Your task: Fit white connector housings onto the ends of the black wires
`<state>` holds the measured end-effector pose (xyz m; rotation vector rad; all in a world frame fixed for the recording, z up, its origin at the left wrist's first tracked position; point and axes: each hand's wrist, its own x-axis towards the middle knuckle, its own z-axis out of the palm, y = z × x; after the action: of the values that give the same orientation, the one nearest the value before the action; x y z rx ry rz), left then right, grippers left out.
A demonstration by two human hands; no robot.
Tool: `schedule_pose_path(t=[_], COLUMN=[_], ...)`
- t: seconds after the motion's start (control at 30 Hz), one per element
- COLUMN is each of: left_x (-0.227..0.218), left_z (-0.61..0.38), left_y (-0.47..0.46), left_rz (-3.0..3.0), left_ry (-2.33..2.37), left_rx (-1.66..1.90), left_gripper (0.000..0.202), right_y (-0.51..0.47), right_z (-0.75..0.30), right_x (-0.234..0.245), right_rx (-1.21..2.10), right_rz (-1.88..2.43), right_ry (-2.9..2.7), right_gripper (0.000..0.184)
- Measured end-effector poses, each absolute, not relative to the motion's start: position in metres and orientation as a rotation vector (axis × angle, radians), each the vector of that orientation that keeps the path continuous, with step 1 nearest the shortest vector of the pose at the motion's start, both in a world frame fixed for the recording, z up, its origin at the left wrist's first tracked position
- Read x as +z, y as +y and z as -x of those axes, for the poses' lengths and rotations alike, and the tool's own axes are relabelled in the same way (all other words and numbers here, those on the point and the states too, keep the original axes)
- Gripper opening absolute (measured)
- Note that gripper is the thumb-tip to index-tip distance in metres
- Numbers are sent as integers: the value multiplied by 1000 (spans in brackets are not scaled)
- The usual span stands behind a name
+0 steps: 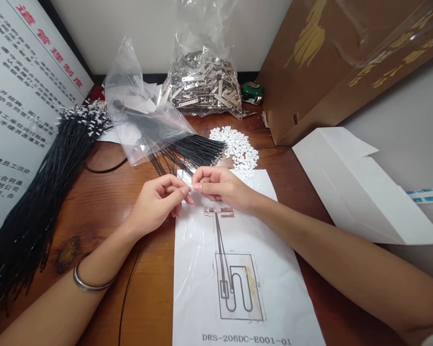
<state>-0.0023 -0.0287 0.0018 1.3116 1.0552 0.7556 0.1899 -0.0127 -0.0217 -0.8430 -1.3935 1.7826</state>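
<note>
wire bundle: one big black heap, far left on the counter
left hand: fingers pinched shut on a tiny white piece
white piece: just one, caught between both hands' fingertips, over the single drawing sheet
right hand: fingers closed on it too
white pile: just behind, way too many to count

Clutter sitting around on a wooden table.
A clear bag of metal clips is slumping against the back wall, with a green roll lying just beside it. A brown paper bag is leaning at the right, behind a flat white paper bag. A poster is standing at the left, with a bundle of black cables lying along it. A diagram sheet is lying in front.
</note>
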Motion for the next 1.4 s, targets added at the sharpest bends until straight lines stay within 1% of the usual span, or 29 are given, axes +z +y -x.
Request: schedule_pose_path(t=[0.17,0.4,0.53,0.73,0.97,1.17,1.4], left_x=[2,2,3,2,7,8,9], left_z=[2,4,4,4,6,4,2], left_y=[-28,-27,-27,-27,-24,-25,-26], left_rz=[-1283,-1234,-1205,-1186,-1168,-1164,-1183], left_ry=[1058,1029,1018,1025,988,1012,1038], left_rx=[738,718,675,707,612,622,604], left_gripper=[27,20,19,18,18,19,15], right_y=[-13,-13,-13,-14,-14,-16,-16], right_z=[-191,-194,-195,-194,-195,-194,-194], right_x=[-20,-23,-24,-20,-21,-20,-18], right_rx=[1786,1787,1826,1804,1829,1794,1753], right_rz=[843,833,805,808,749,807,857], right_ry=[-1435,-1497,-1523,-1563,-1598,-1641,-1690], right_gripper=[16,14,14,13,14,15,13])
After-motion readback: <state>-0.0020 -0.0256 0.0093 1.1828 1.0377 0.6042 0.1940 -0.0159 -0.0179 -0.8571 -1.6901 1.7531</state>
